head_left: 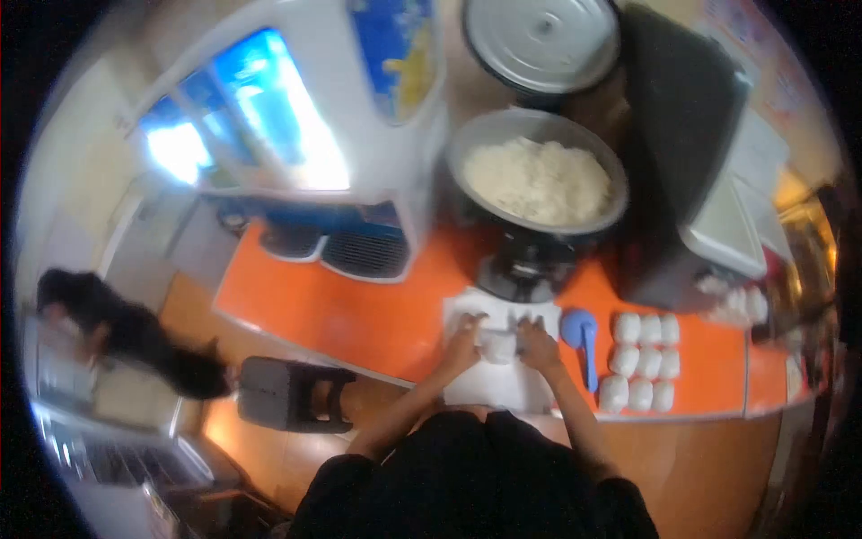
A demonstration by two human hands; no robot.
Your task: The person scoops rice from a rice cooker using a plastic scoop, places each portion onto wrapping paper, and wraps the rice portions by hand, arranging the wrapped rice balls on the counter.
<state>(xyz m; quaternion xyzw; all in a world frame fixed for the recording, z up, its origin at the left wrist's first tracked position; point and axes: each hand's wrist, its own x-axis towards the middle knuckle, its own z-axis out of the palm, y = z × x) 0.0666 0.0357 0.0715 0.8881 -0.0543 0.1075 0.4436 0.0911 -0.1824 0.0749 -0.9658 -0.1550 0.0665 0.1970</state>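
Note:
A small white paper-wrapped packet (498, 347) sits in front of me on a white paper sheet (485, 391). My left hand (464, 340) grips its left side with bent fingers. On the opposite side my right hand (537, 346) closes in on it the same way, fingers curled. What is inside the packet is hidden, and the fingertips are blurred. To the right of my right hand lies a blue scoop (584, 337) with its handle toward me. Beyond it, several white packets (642, 362) stand in neat rows.
A large pot of white rice (539, 180) stands behind the paper on the orange table (341, 310). A metal lid (543, 40) is farther back. A dark open box (682, 171) is at right, a white dispenser (386, 162) at left. A person in black (126, 332) is far left, near a dark stool (278, 393).

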